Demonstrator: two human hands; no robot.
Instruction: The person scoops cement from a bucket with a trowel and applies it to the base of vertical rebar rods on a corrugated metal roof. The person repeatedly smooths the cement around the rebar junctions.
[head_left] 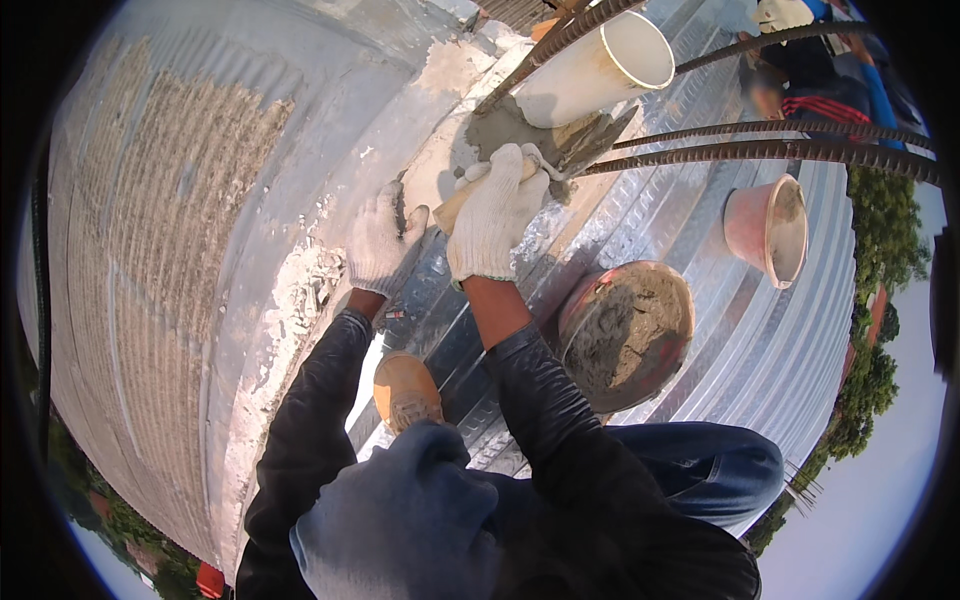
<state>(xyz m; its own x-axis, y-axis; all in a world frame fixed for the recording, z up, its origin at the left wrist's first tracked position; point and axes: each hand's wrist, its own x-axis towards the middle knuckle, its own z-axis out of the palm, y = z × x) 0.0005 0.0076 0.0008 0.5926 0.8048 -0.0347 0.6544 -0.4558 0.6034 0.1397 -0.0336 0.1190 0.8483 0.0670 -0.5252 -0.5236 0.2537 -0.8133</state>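
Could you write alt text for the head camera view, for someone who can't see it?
Seen from above, a person's gloved right hand presses a trowel of wet grey mortar against a wall beside a white pipe, while the gloved left hand rests on the wall edge. A mortar-filled basin and a pink bucket sit on corrugated metal decking.

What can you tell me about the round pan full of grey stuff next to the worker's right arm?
The mortar pan is a round, shallow bowl with a reddish-brown rim, smeared and crusted all over. It is filled nearly to the brim with rough, lumpy grey mortar. It sits tilted on the ribbed metal decking, just beside the person's right forearm, and neither gloved hand touches it. A smaller pinkish bucket stands apart, farther off.
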